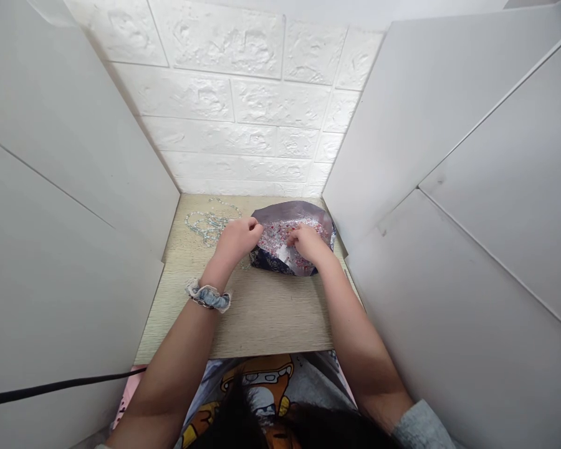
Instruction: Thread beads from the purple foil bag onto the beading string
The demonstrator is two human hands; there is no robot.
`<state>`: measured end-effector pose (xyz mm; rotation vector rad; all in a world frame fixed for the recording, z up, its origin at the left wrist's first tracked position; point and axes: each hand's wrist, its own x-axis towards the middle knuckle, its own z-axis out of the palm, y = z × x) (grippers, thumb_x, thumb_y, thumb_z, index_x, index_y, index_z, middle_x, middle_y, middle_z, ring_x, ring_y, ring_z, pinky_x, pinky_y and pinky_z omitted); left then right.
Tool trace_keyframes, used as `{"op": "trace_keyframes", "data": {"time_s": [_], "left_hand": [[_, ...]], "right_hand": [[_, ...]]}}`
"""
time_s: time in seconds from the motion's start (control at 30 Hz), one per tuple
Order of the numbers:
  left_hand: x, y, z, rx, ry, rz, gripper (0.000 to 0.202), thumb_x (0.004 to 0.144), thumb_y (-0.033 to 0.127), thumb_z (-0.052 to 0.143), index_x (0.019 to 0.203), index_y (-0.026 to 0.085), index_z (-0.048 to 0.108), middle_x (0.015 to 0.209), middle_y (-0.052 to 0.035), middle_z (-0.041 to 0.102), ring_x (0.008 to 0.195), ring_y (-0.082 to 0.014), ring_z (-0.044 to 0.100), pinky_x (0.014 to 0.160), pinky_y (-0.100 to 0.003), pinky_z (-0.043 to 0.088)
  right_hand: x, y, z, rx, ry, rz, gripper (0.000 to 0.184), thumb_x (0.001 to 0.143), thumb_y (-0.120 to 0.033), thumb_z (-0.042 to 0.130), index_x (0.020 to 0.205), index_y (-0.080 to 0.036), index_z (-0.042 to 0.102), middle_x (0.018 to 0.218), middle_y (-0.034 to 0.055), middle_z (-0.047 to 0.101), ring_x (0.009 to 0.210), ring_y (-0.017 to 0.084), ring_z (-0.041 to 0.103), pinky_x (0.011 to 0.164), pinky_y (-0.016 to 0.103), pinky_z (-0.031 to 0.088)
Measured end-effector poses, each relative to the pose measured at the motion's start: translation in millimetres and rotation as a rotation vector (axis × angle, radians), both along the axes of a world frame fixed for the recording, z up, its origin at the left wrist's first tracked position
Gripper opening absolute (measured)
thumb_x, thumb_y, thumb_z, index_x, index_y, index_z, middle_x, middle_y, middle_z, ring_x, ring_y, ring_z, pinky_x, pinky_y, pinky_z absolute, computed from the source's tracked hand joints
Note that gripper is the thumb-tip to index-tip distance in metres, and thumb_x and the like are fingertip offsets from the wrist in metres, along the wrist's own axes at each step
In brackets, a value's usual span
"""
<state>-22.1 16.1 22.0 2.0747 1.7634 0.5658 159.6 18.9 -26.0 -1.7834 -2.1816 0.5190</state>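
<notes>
Beads (272, 233), countless, line one bag (285, 212) (two hands: left (236, 240) pinching its rim, right (307, 242) unclear).

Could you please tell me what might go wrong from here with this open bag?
The right hand, reaching into the open bag, could flick loose beads over the rim. The left hand, at the bag's left edge, might knock it and cause a spill. The beaded strands near that hand might tangle.

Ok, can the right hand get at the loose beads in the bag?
Probably yes: the bag gapes open, and the right hand has its fingers inside, at or just above the loose beads.
</notes>
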Motion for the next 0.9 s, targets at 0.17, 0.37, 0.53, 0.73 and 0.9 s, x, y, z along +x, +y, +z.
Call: {"op": "trace_keyframes", "data": {"time_s": [0.17, 0.37, 0.53, 0.73, 0.9], "left_hand": [[0, -1, -0.5, -0.015, -0.009, -0.001, 0.020, 0.069, 0.027, 0.036, 0.056, 0.018, 0.048, 0.058, -0.0007, 0.053, 0.058, -0.0130, 0.044, 0.053, -0.025, 0.024], [1, -1, -0.7, 0.000, 0.002, -0.002, 0.021, 0.070, 0.027, 0.036, 0.055, 0.017, 0.048, 0.058, -0.0006, 0.053, 0.058, -0.0127, 0.043, 0.053, -0.025, 0.024], [0, -1, -3.2, 0.019, 0.020, -0.020, 0.022, 0.072, 0.028, 0.036, 0.058, 0.017, 0.050, 0.059, -0.0010, 0.053, 0.058, -0.0127, 0.042, 0.052, -0.024, 0.025], [0, -1, -4.6, 0.040, 0.054, -0.022, 0.024, 0.074, 0.028, 0.036, 0.063, 0.018, 0.054, 0.063, -0.0023, 0.056, 0.059, -0.0135, 0.043, 0.053, -0.024, 0.025], [0, -1, -4.0, 0.019, 0.009, -0.031, 0.025, 0.075, 0.027, 0.033, 0.063, 0.019, 0.054, 0.067, -0.0028, 0.059, 0.063, -0.0154, 0.049, 0.056, -0.025, 0.029]], "right_hand": [[1, 1, 0.3, 0.033, -0.078, -0.081, 0.033, 0.068, 0.000, 0.041, 0.078, -0.019, 0.067, 0.091, 0.0064, 0.055, 0.086, 0.016, 0.050, 0.078, 0.025, 0.035], [-1, -4, 7.7, -0.024, -0.100, -0.004, 0.036, 0.068, -0.002, 0.044, 0.083, -0.022, 0.069, 0.093, 0.0054, 0.059, 0.084, 0.015, 0.052, 0.076, 0.022, 0.035], [-6, -13, 21.5, -0.067, -0.185, 0.001, 0.034, 0.070, -0.004, 0.045, 0.089, -0.020, 0.068, 0.094, 0.0069, 0.062, 0.083, 0.015, 0.054, 0.072, 0.021, 0.036], [-21, -23, 30.4, -0.129, -0.293, -0.023, 0.027, 0.071, -0.007, 0.045, 0.087, -0.011, 0.066, 0.090, 0.0142, 0.062, 0.082, 0.019, 0.056, 0.070, 0.025, 0.038], [-33, -29, 23.3, -0.028, -0.320, -0.005, 0.031, 0.074, -0.008, 0.039, 0.092, -0.008, 0.064, 0.101, 0.0207, 0.057, 0.098, 0.029, 0.050, 0.086, 0.042, 0.033]]}}
